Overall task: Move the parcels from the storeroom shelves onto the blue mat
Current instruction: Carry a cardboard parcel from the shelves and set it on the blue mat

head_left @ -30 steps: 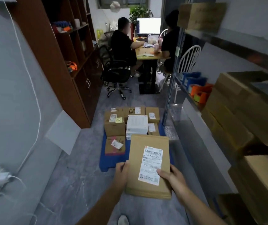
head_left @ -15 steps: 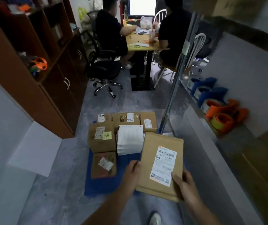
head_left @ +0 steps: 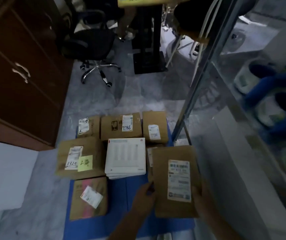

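Note:
I hold a flat brown cardboard parcel (head_left: 163, 184) with a white shipping label above the right side of the blue mat (head_left: 121, 201). My left hand (head_left: 143, 199) grips its left edge and my right hand (head_left: 200, 198) grips its right edge. On the mat lie several parcels: a brown box with a yellow sticky note (head_left: 79, 157), a white box stack (head_left: 125, 157), a pinkish flat parcel (head_left: 89, 198), and brown boxes along the far edge (head_left: 121, 126).
A dark wooden cabinet (head_left: 21, 75) stands to the left. A metal shelf post (head_left: 189, 104) and a glass-like shelf run along the right. Ahead stand a black office chair (head_left: 93, 49) and a table base (head_left: 147, 63). A white board (head_left: 5, 174) leans at left.
I have stepped closer to the mat and my view has tilted down. The parcel in both hands has lowered toward the mat's right side.

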Demonstrator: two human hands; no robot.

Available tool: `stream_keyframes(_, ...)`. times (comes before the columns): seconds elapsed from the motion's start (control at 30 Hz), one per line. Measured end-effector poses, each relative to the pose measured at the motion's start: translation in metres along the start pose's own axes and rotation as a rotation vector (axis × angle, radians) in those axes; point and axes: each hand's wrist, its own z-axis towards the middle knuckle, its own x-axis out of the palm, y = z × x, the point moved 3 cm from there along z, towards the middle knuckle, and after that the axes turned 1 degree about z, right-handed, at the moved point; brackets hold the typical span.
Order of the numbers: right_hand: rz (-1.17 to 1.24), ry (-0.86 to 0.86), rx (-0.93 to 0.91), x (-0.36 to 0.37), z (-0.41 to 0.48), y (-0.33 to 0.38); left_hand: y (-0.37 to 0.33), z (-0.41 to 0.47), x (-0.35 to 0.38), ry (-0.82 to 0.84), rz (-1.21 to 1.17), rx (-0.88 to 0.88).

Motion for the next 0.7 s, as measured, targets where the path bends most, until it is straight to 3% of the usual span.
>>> stream_keyframes(0.17,-0.114,0.155,-0.026,0.058,0.106,-0.015,0.033,0.106,-0.003,-0.057,-0.035,-0.015)
stream_keyframes(0.33,-0.150,0.190,-0.008,0.096,0.180,-0.037,0.064,0.184,0.002,-0.101,-0.034,0.022)
stream_keyframes(0.57,-0.054,0.256,0.009,0.137,0.215,-0.062,0.094,0.223,0.003,-0.170,-0.155,-0.019)
stream_keyframes(0.7,-0.132,0.345,-0.032,0.146,0.228,-0.062,0.099,0.224,0.001,-0.189,-0.136,0.013)
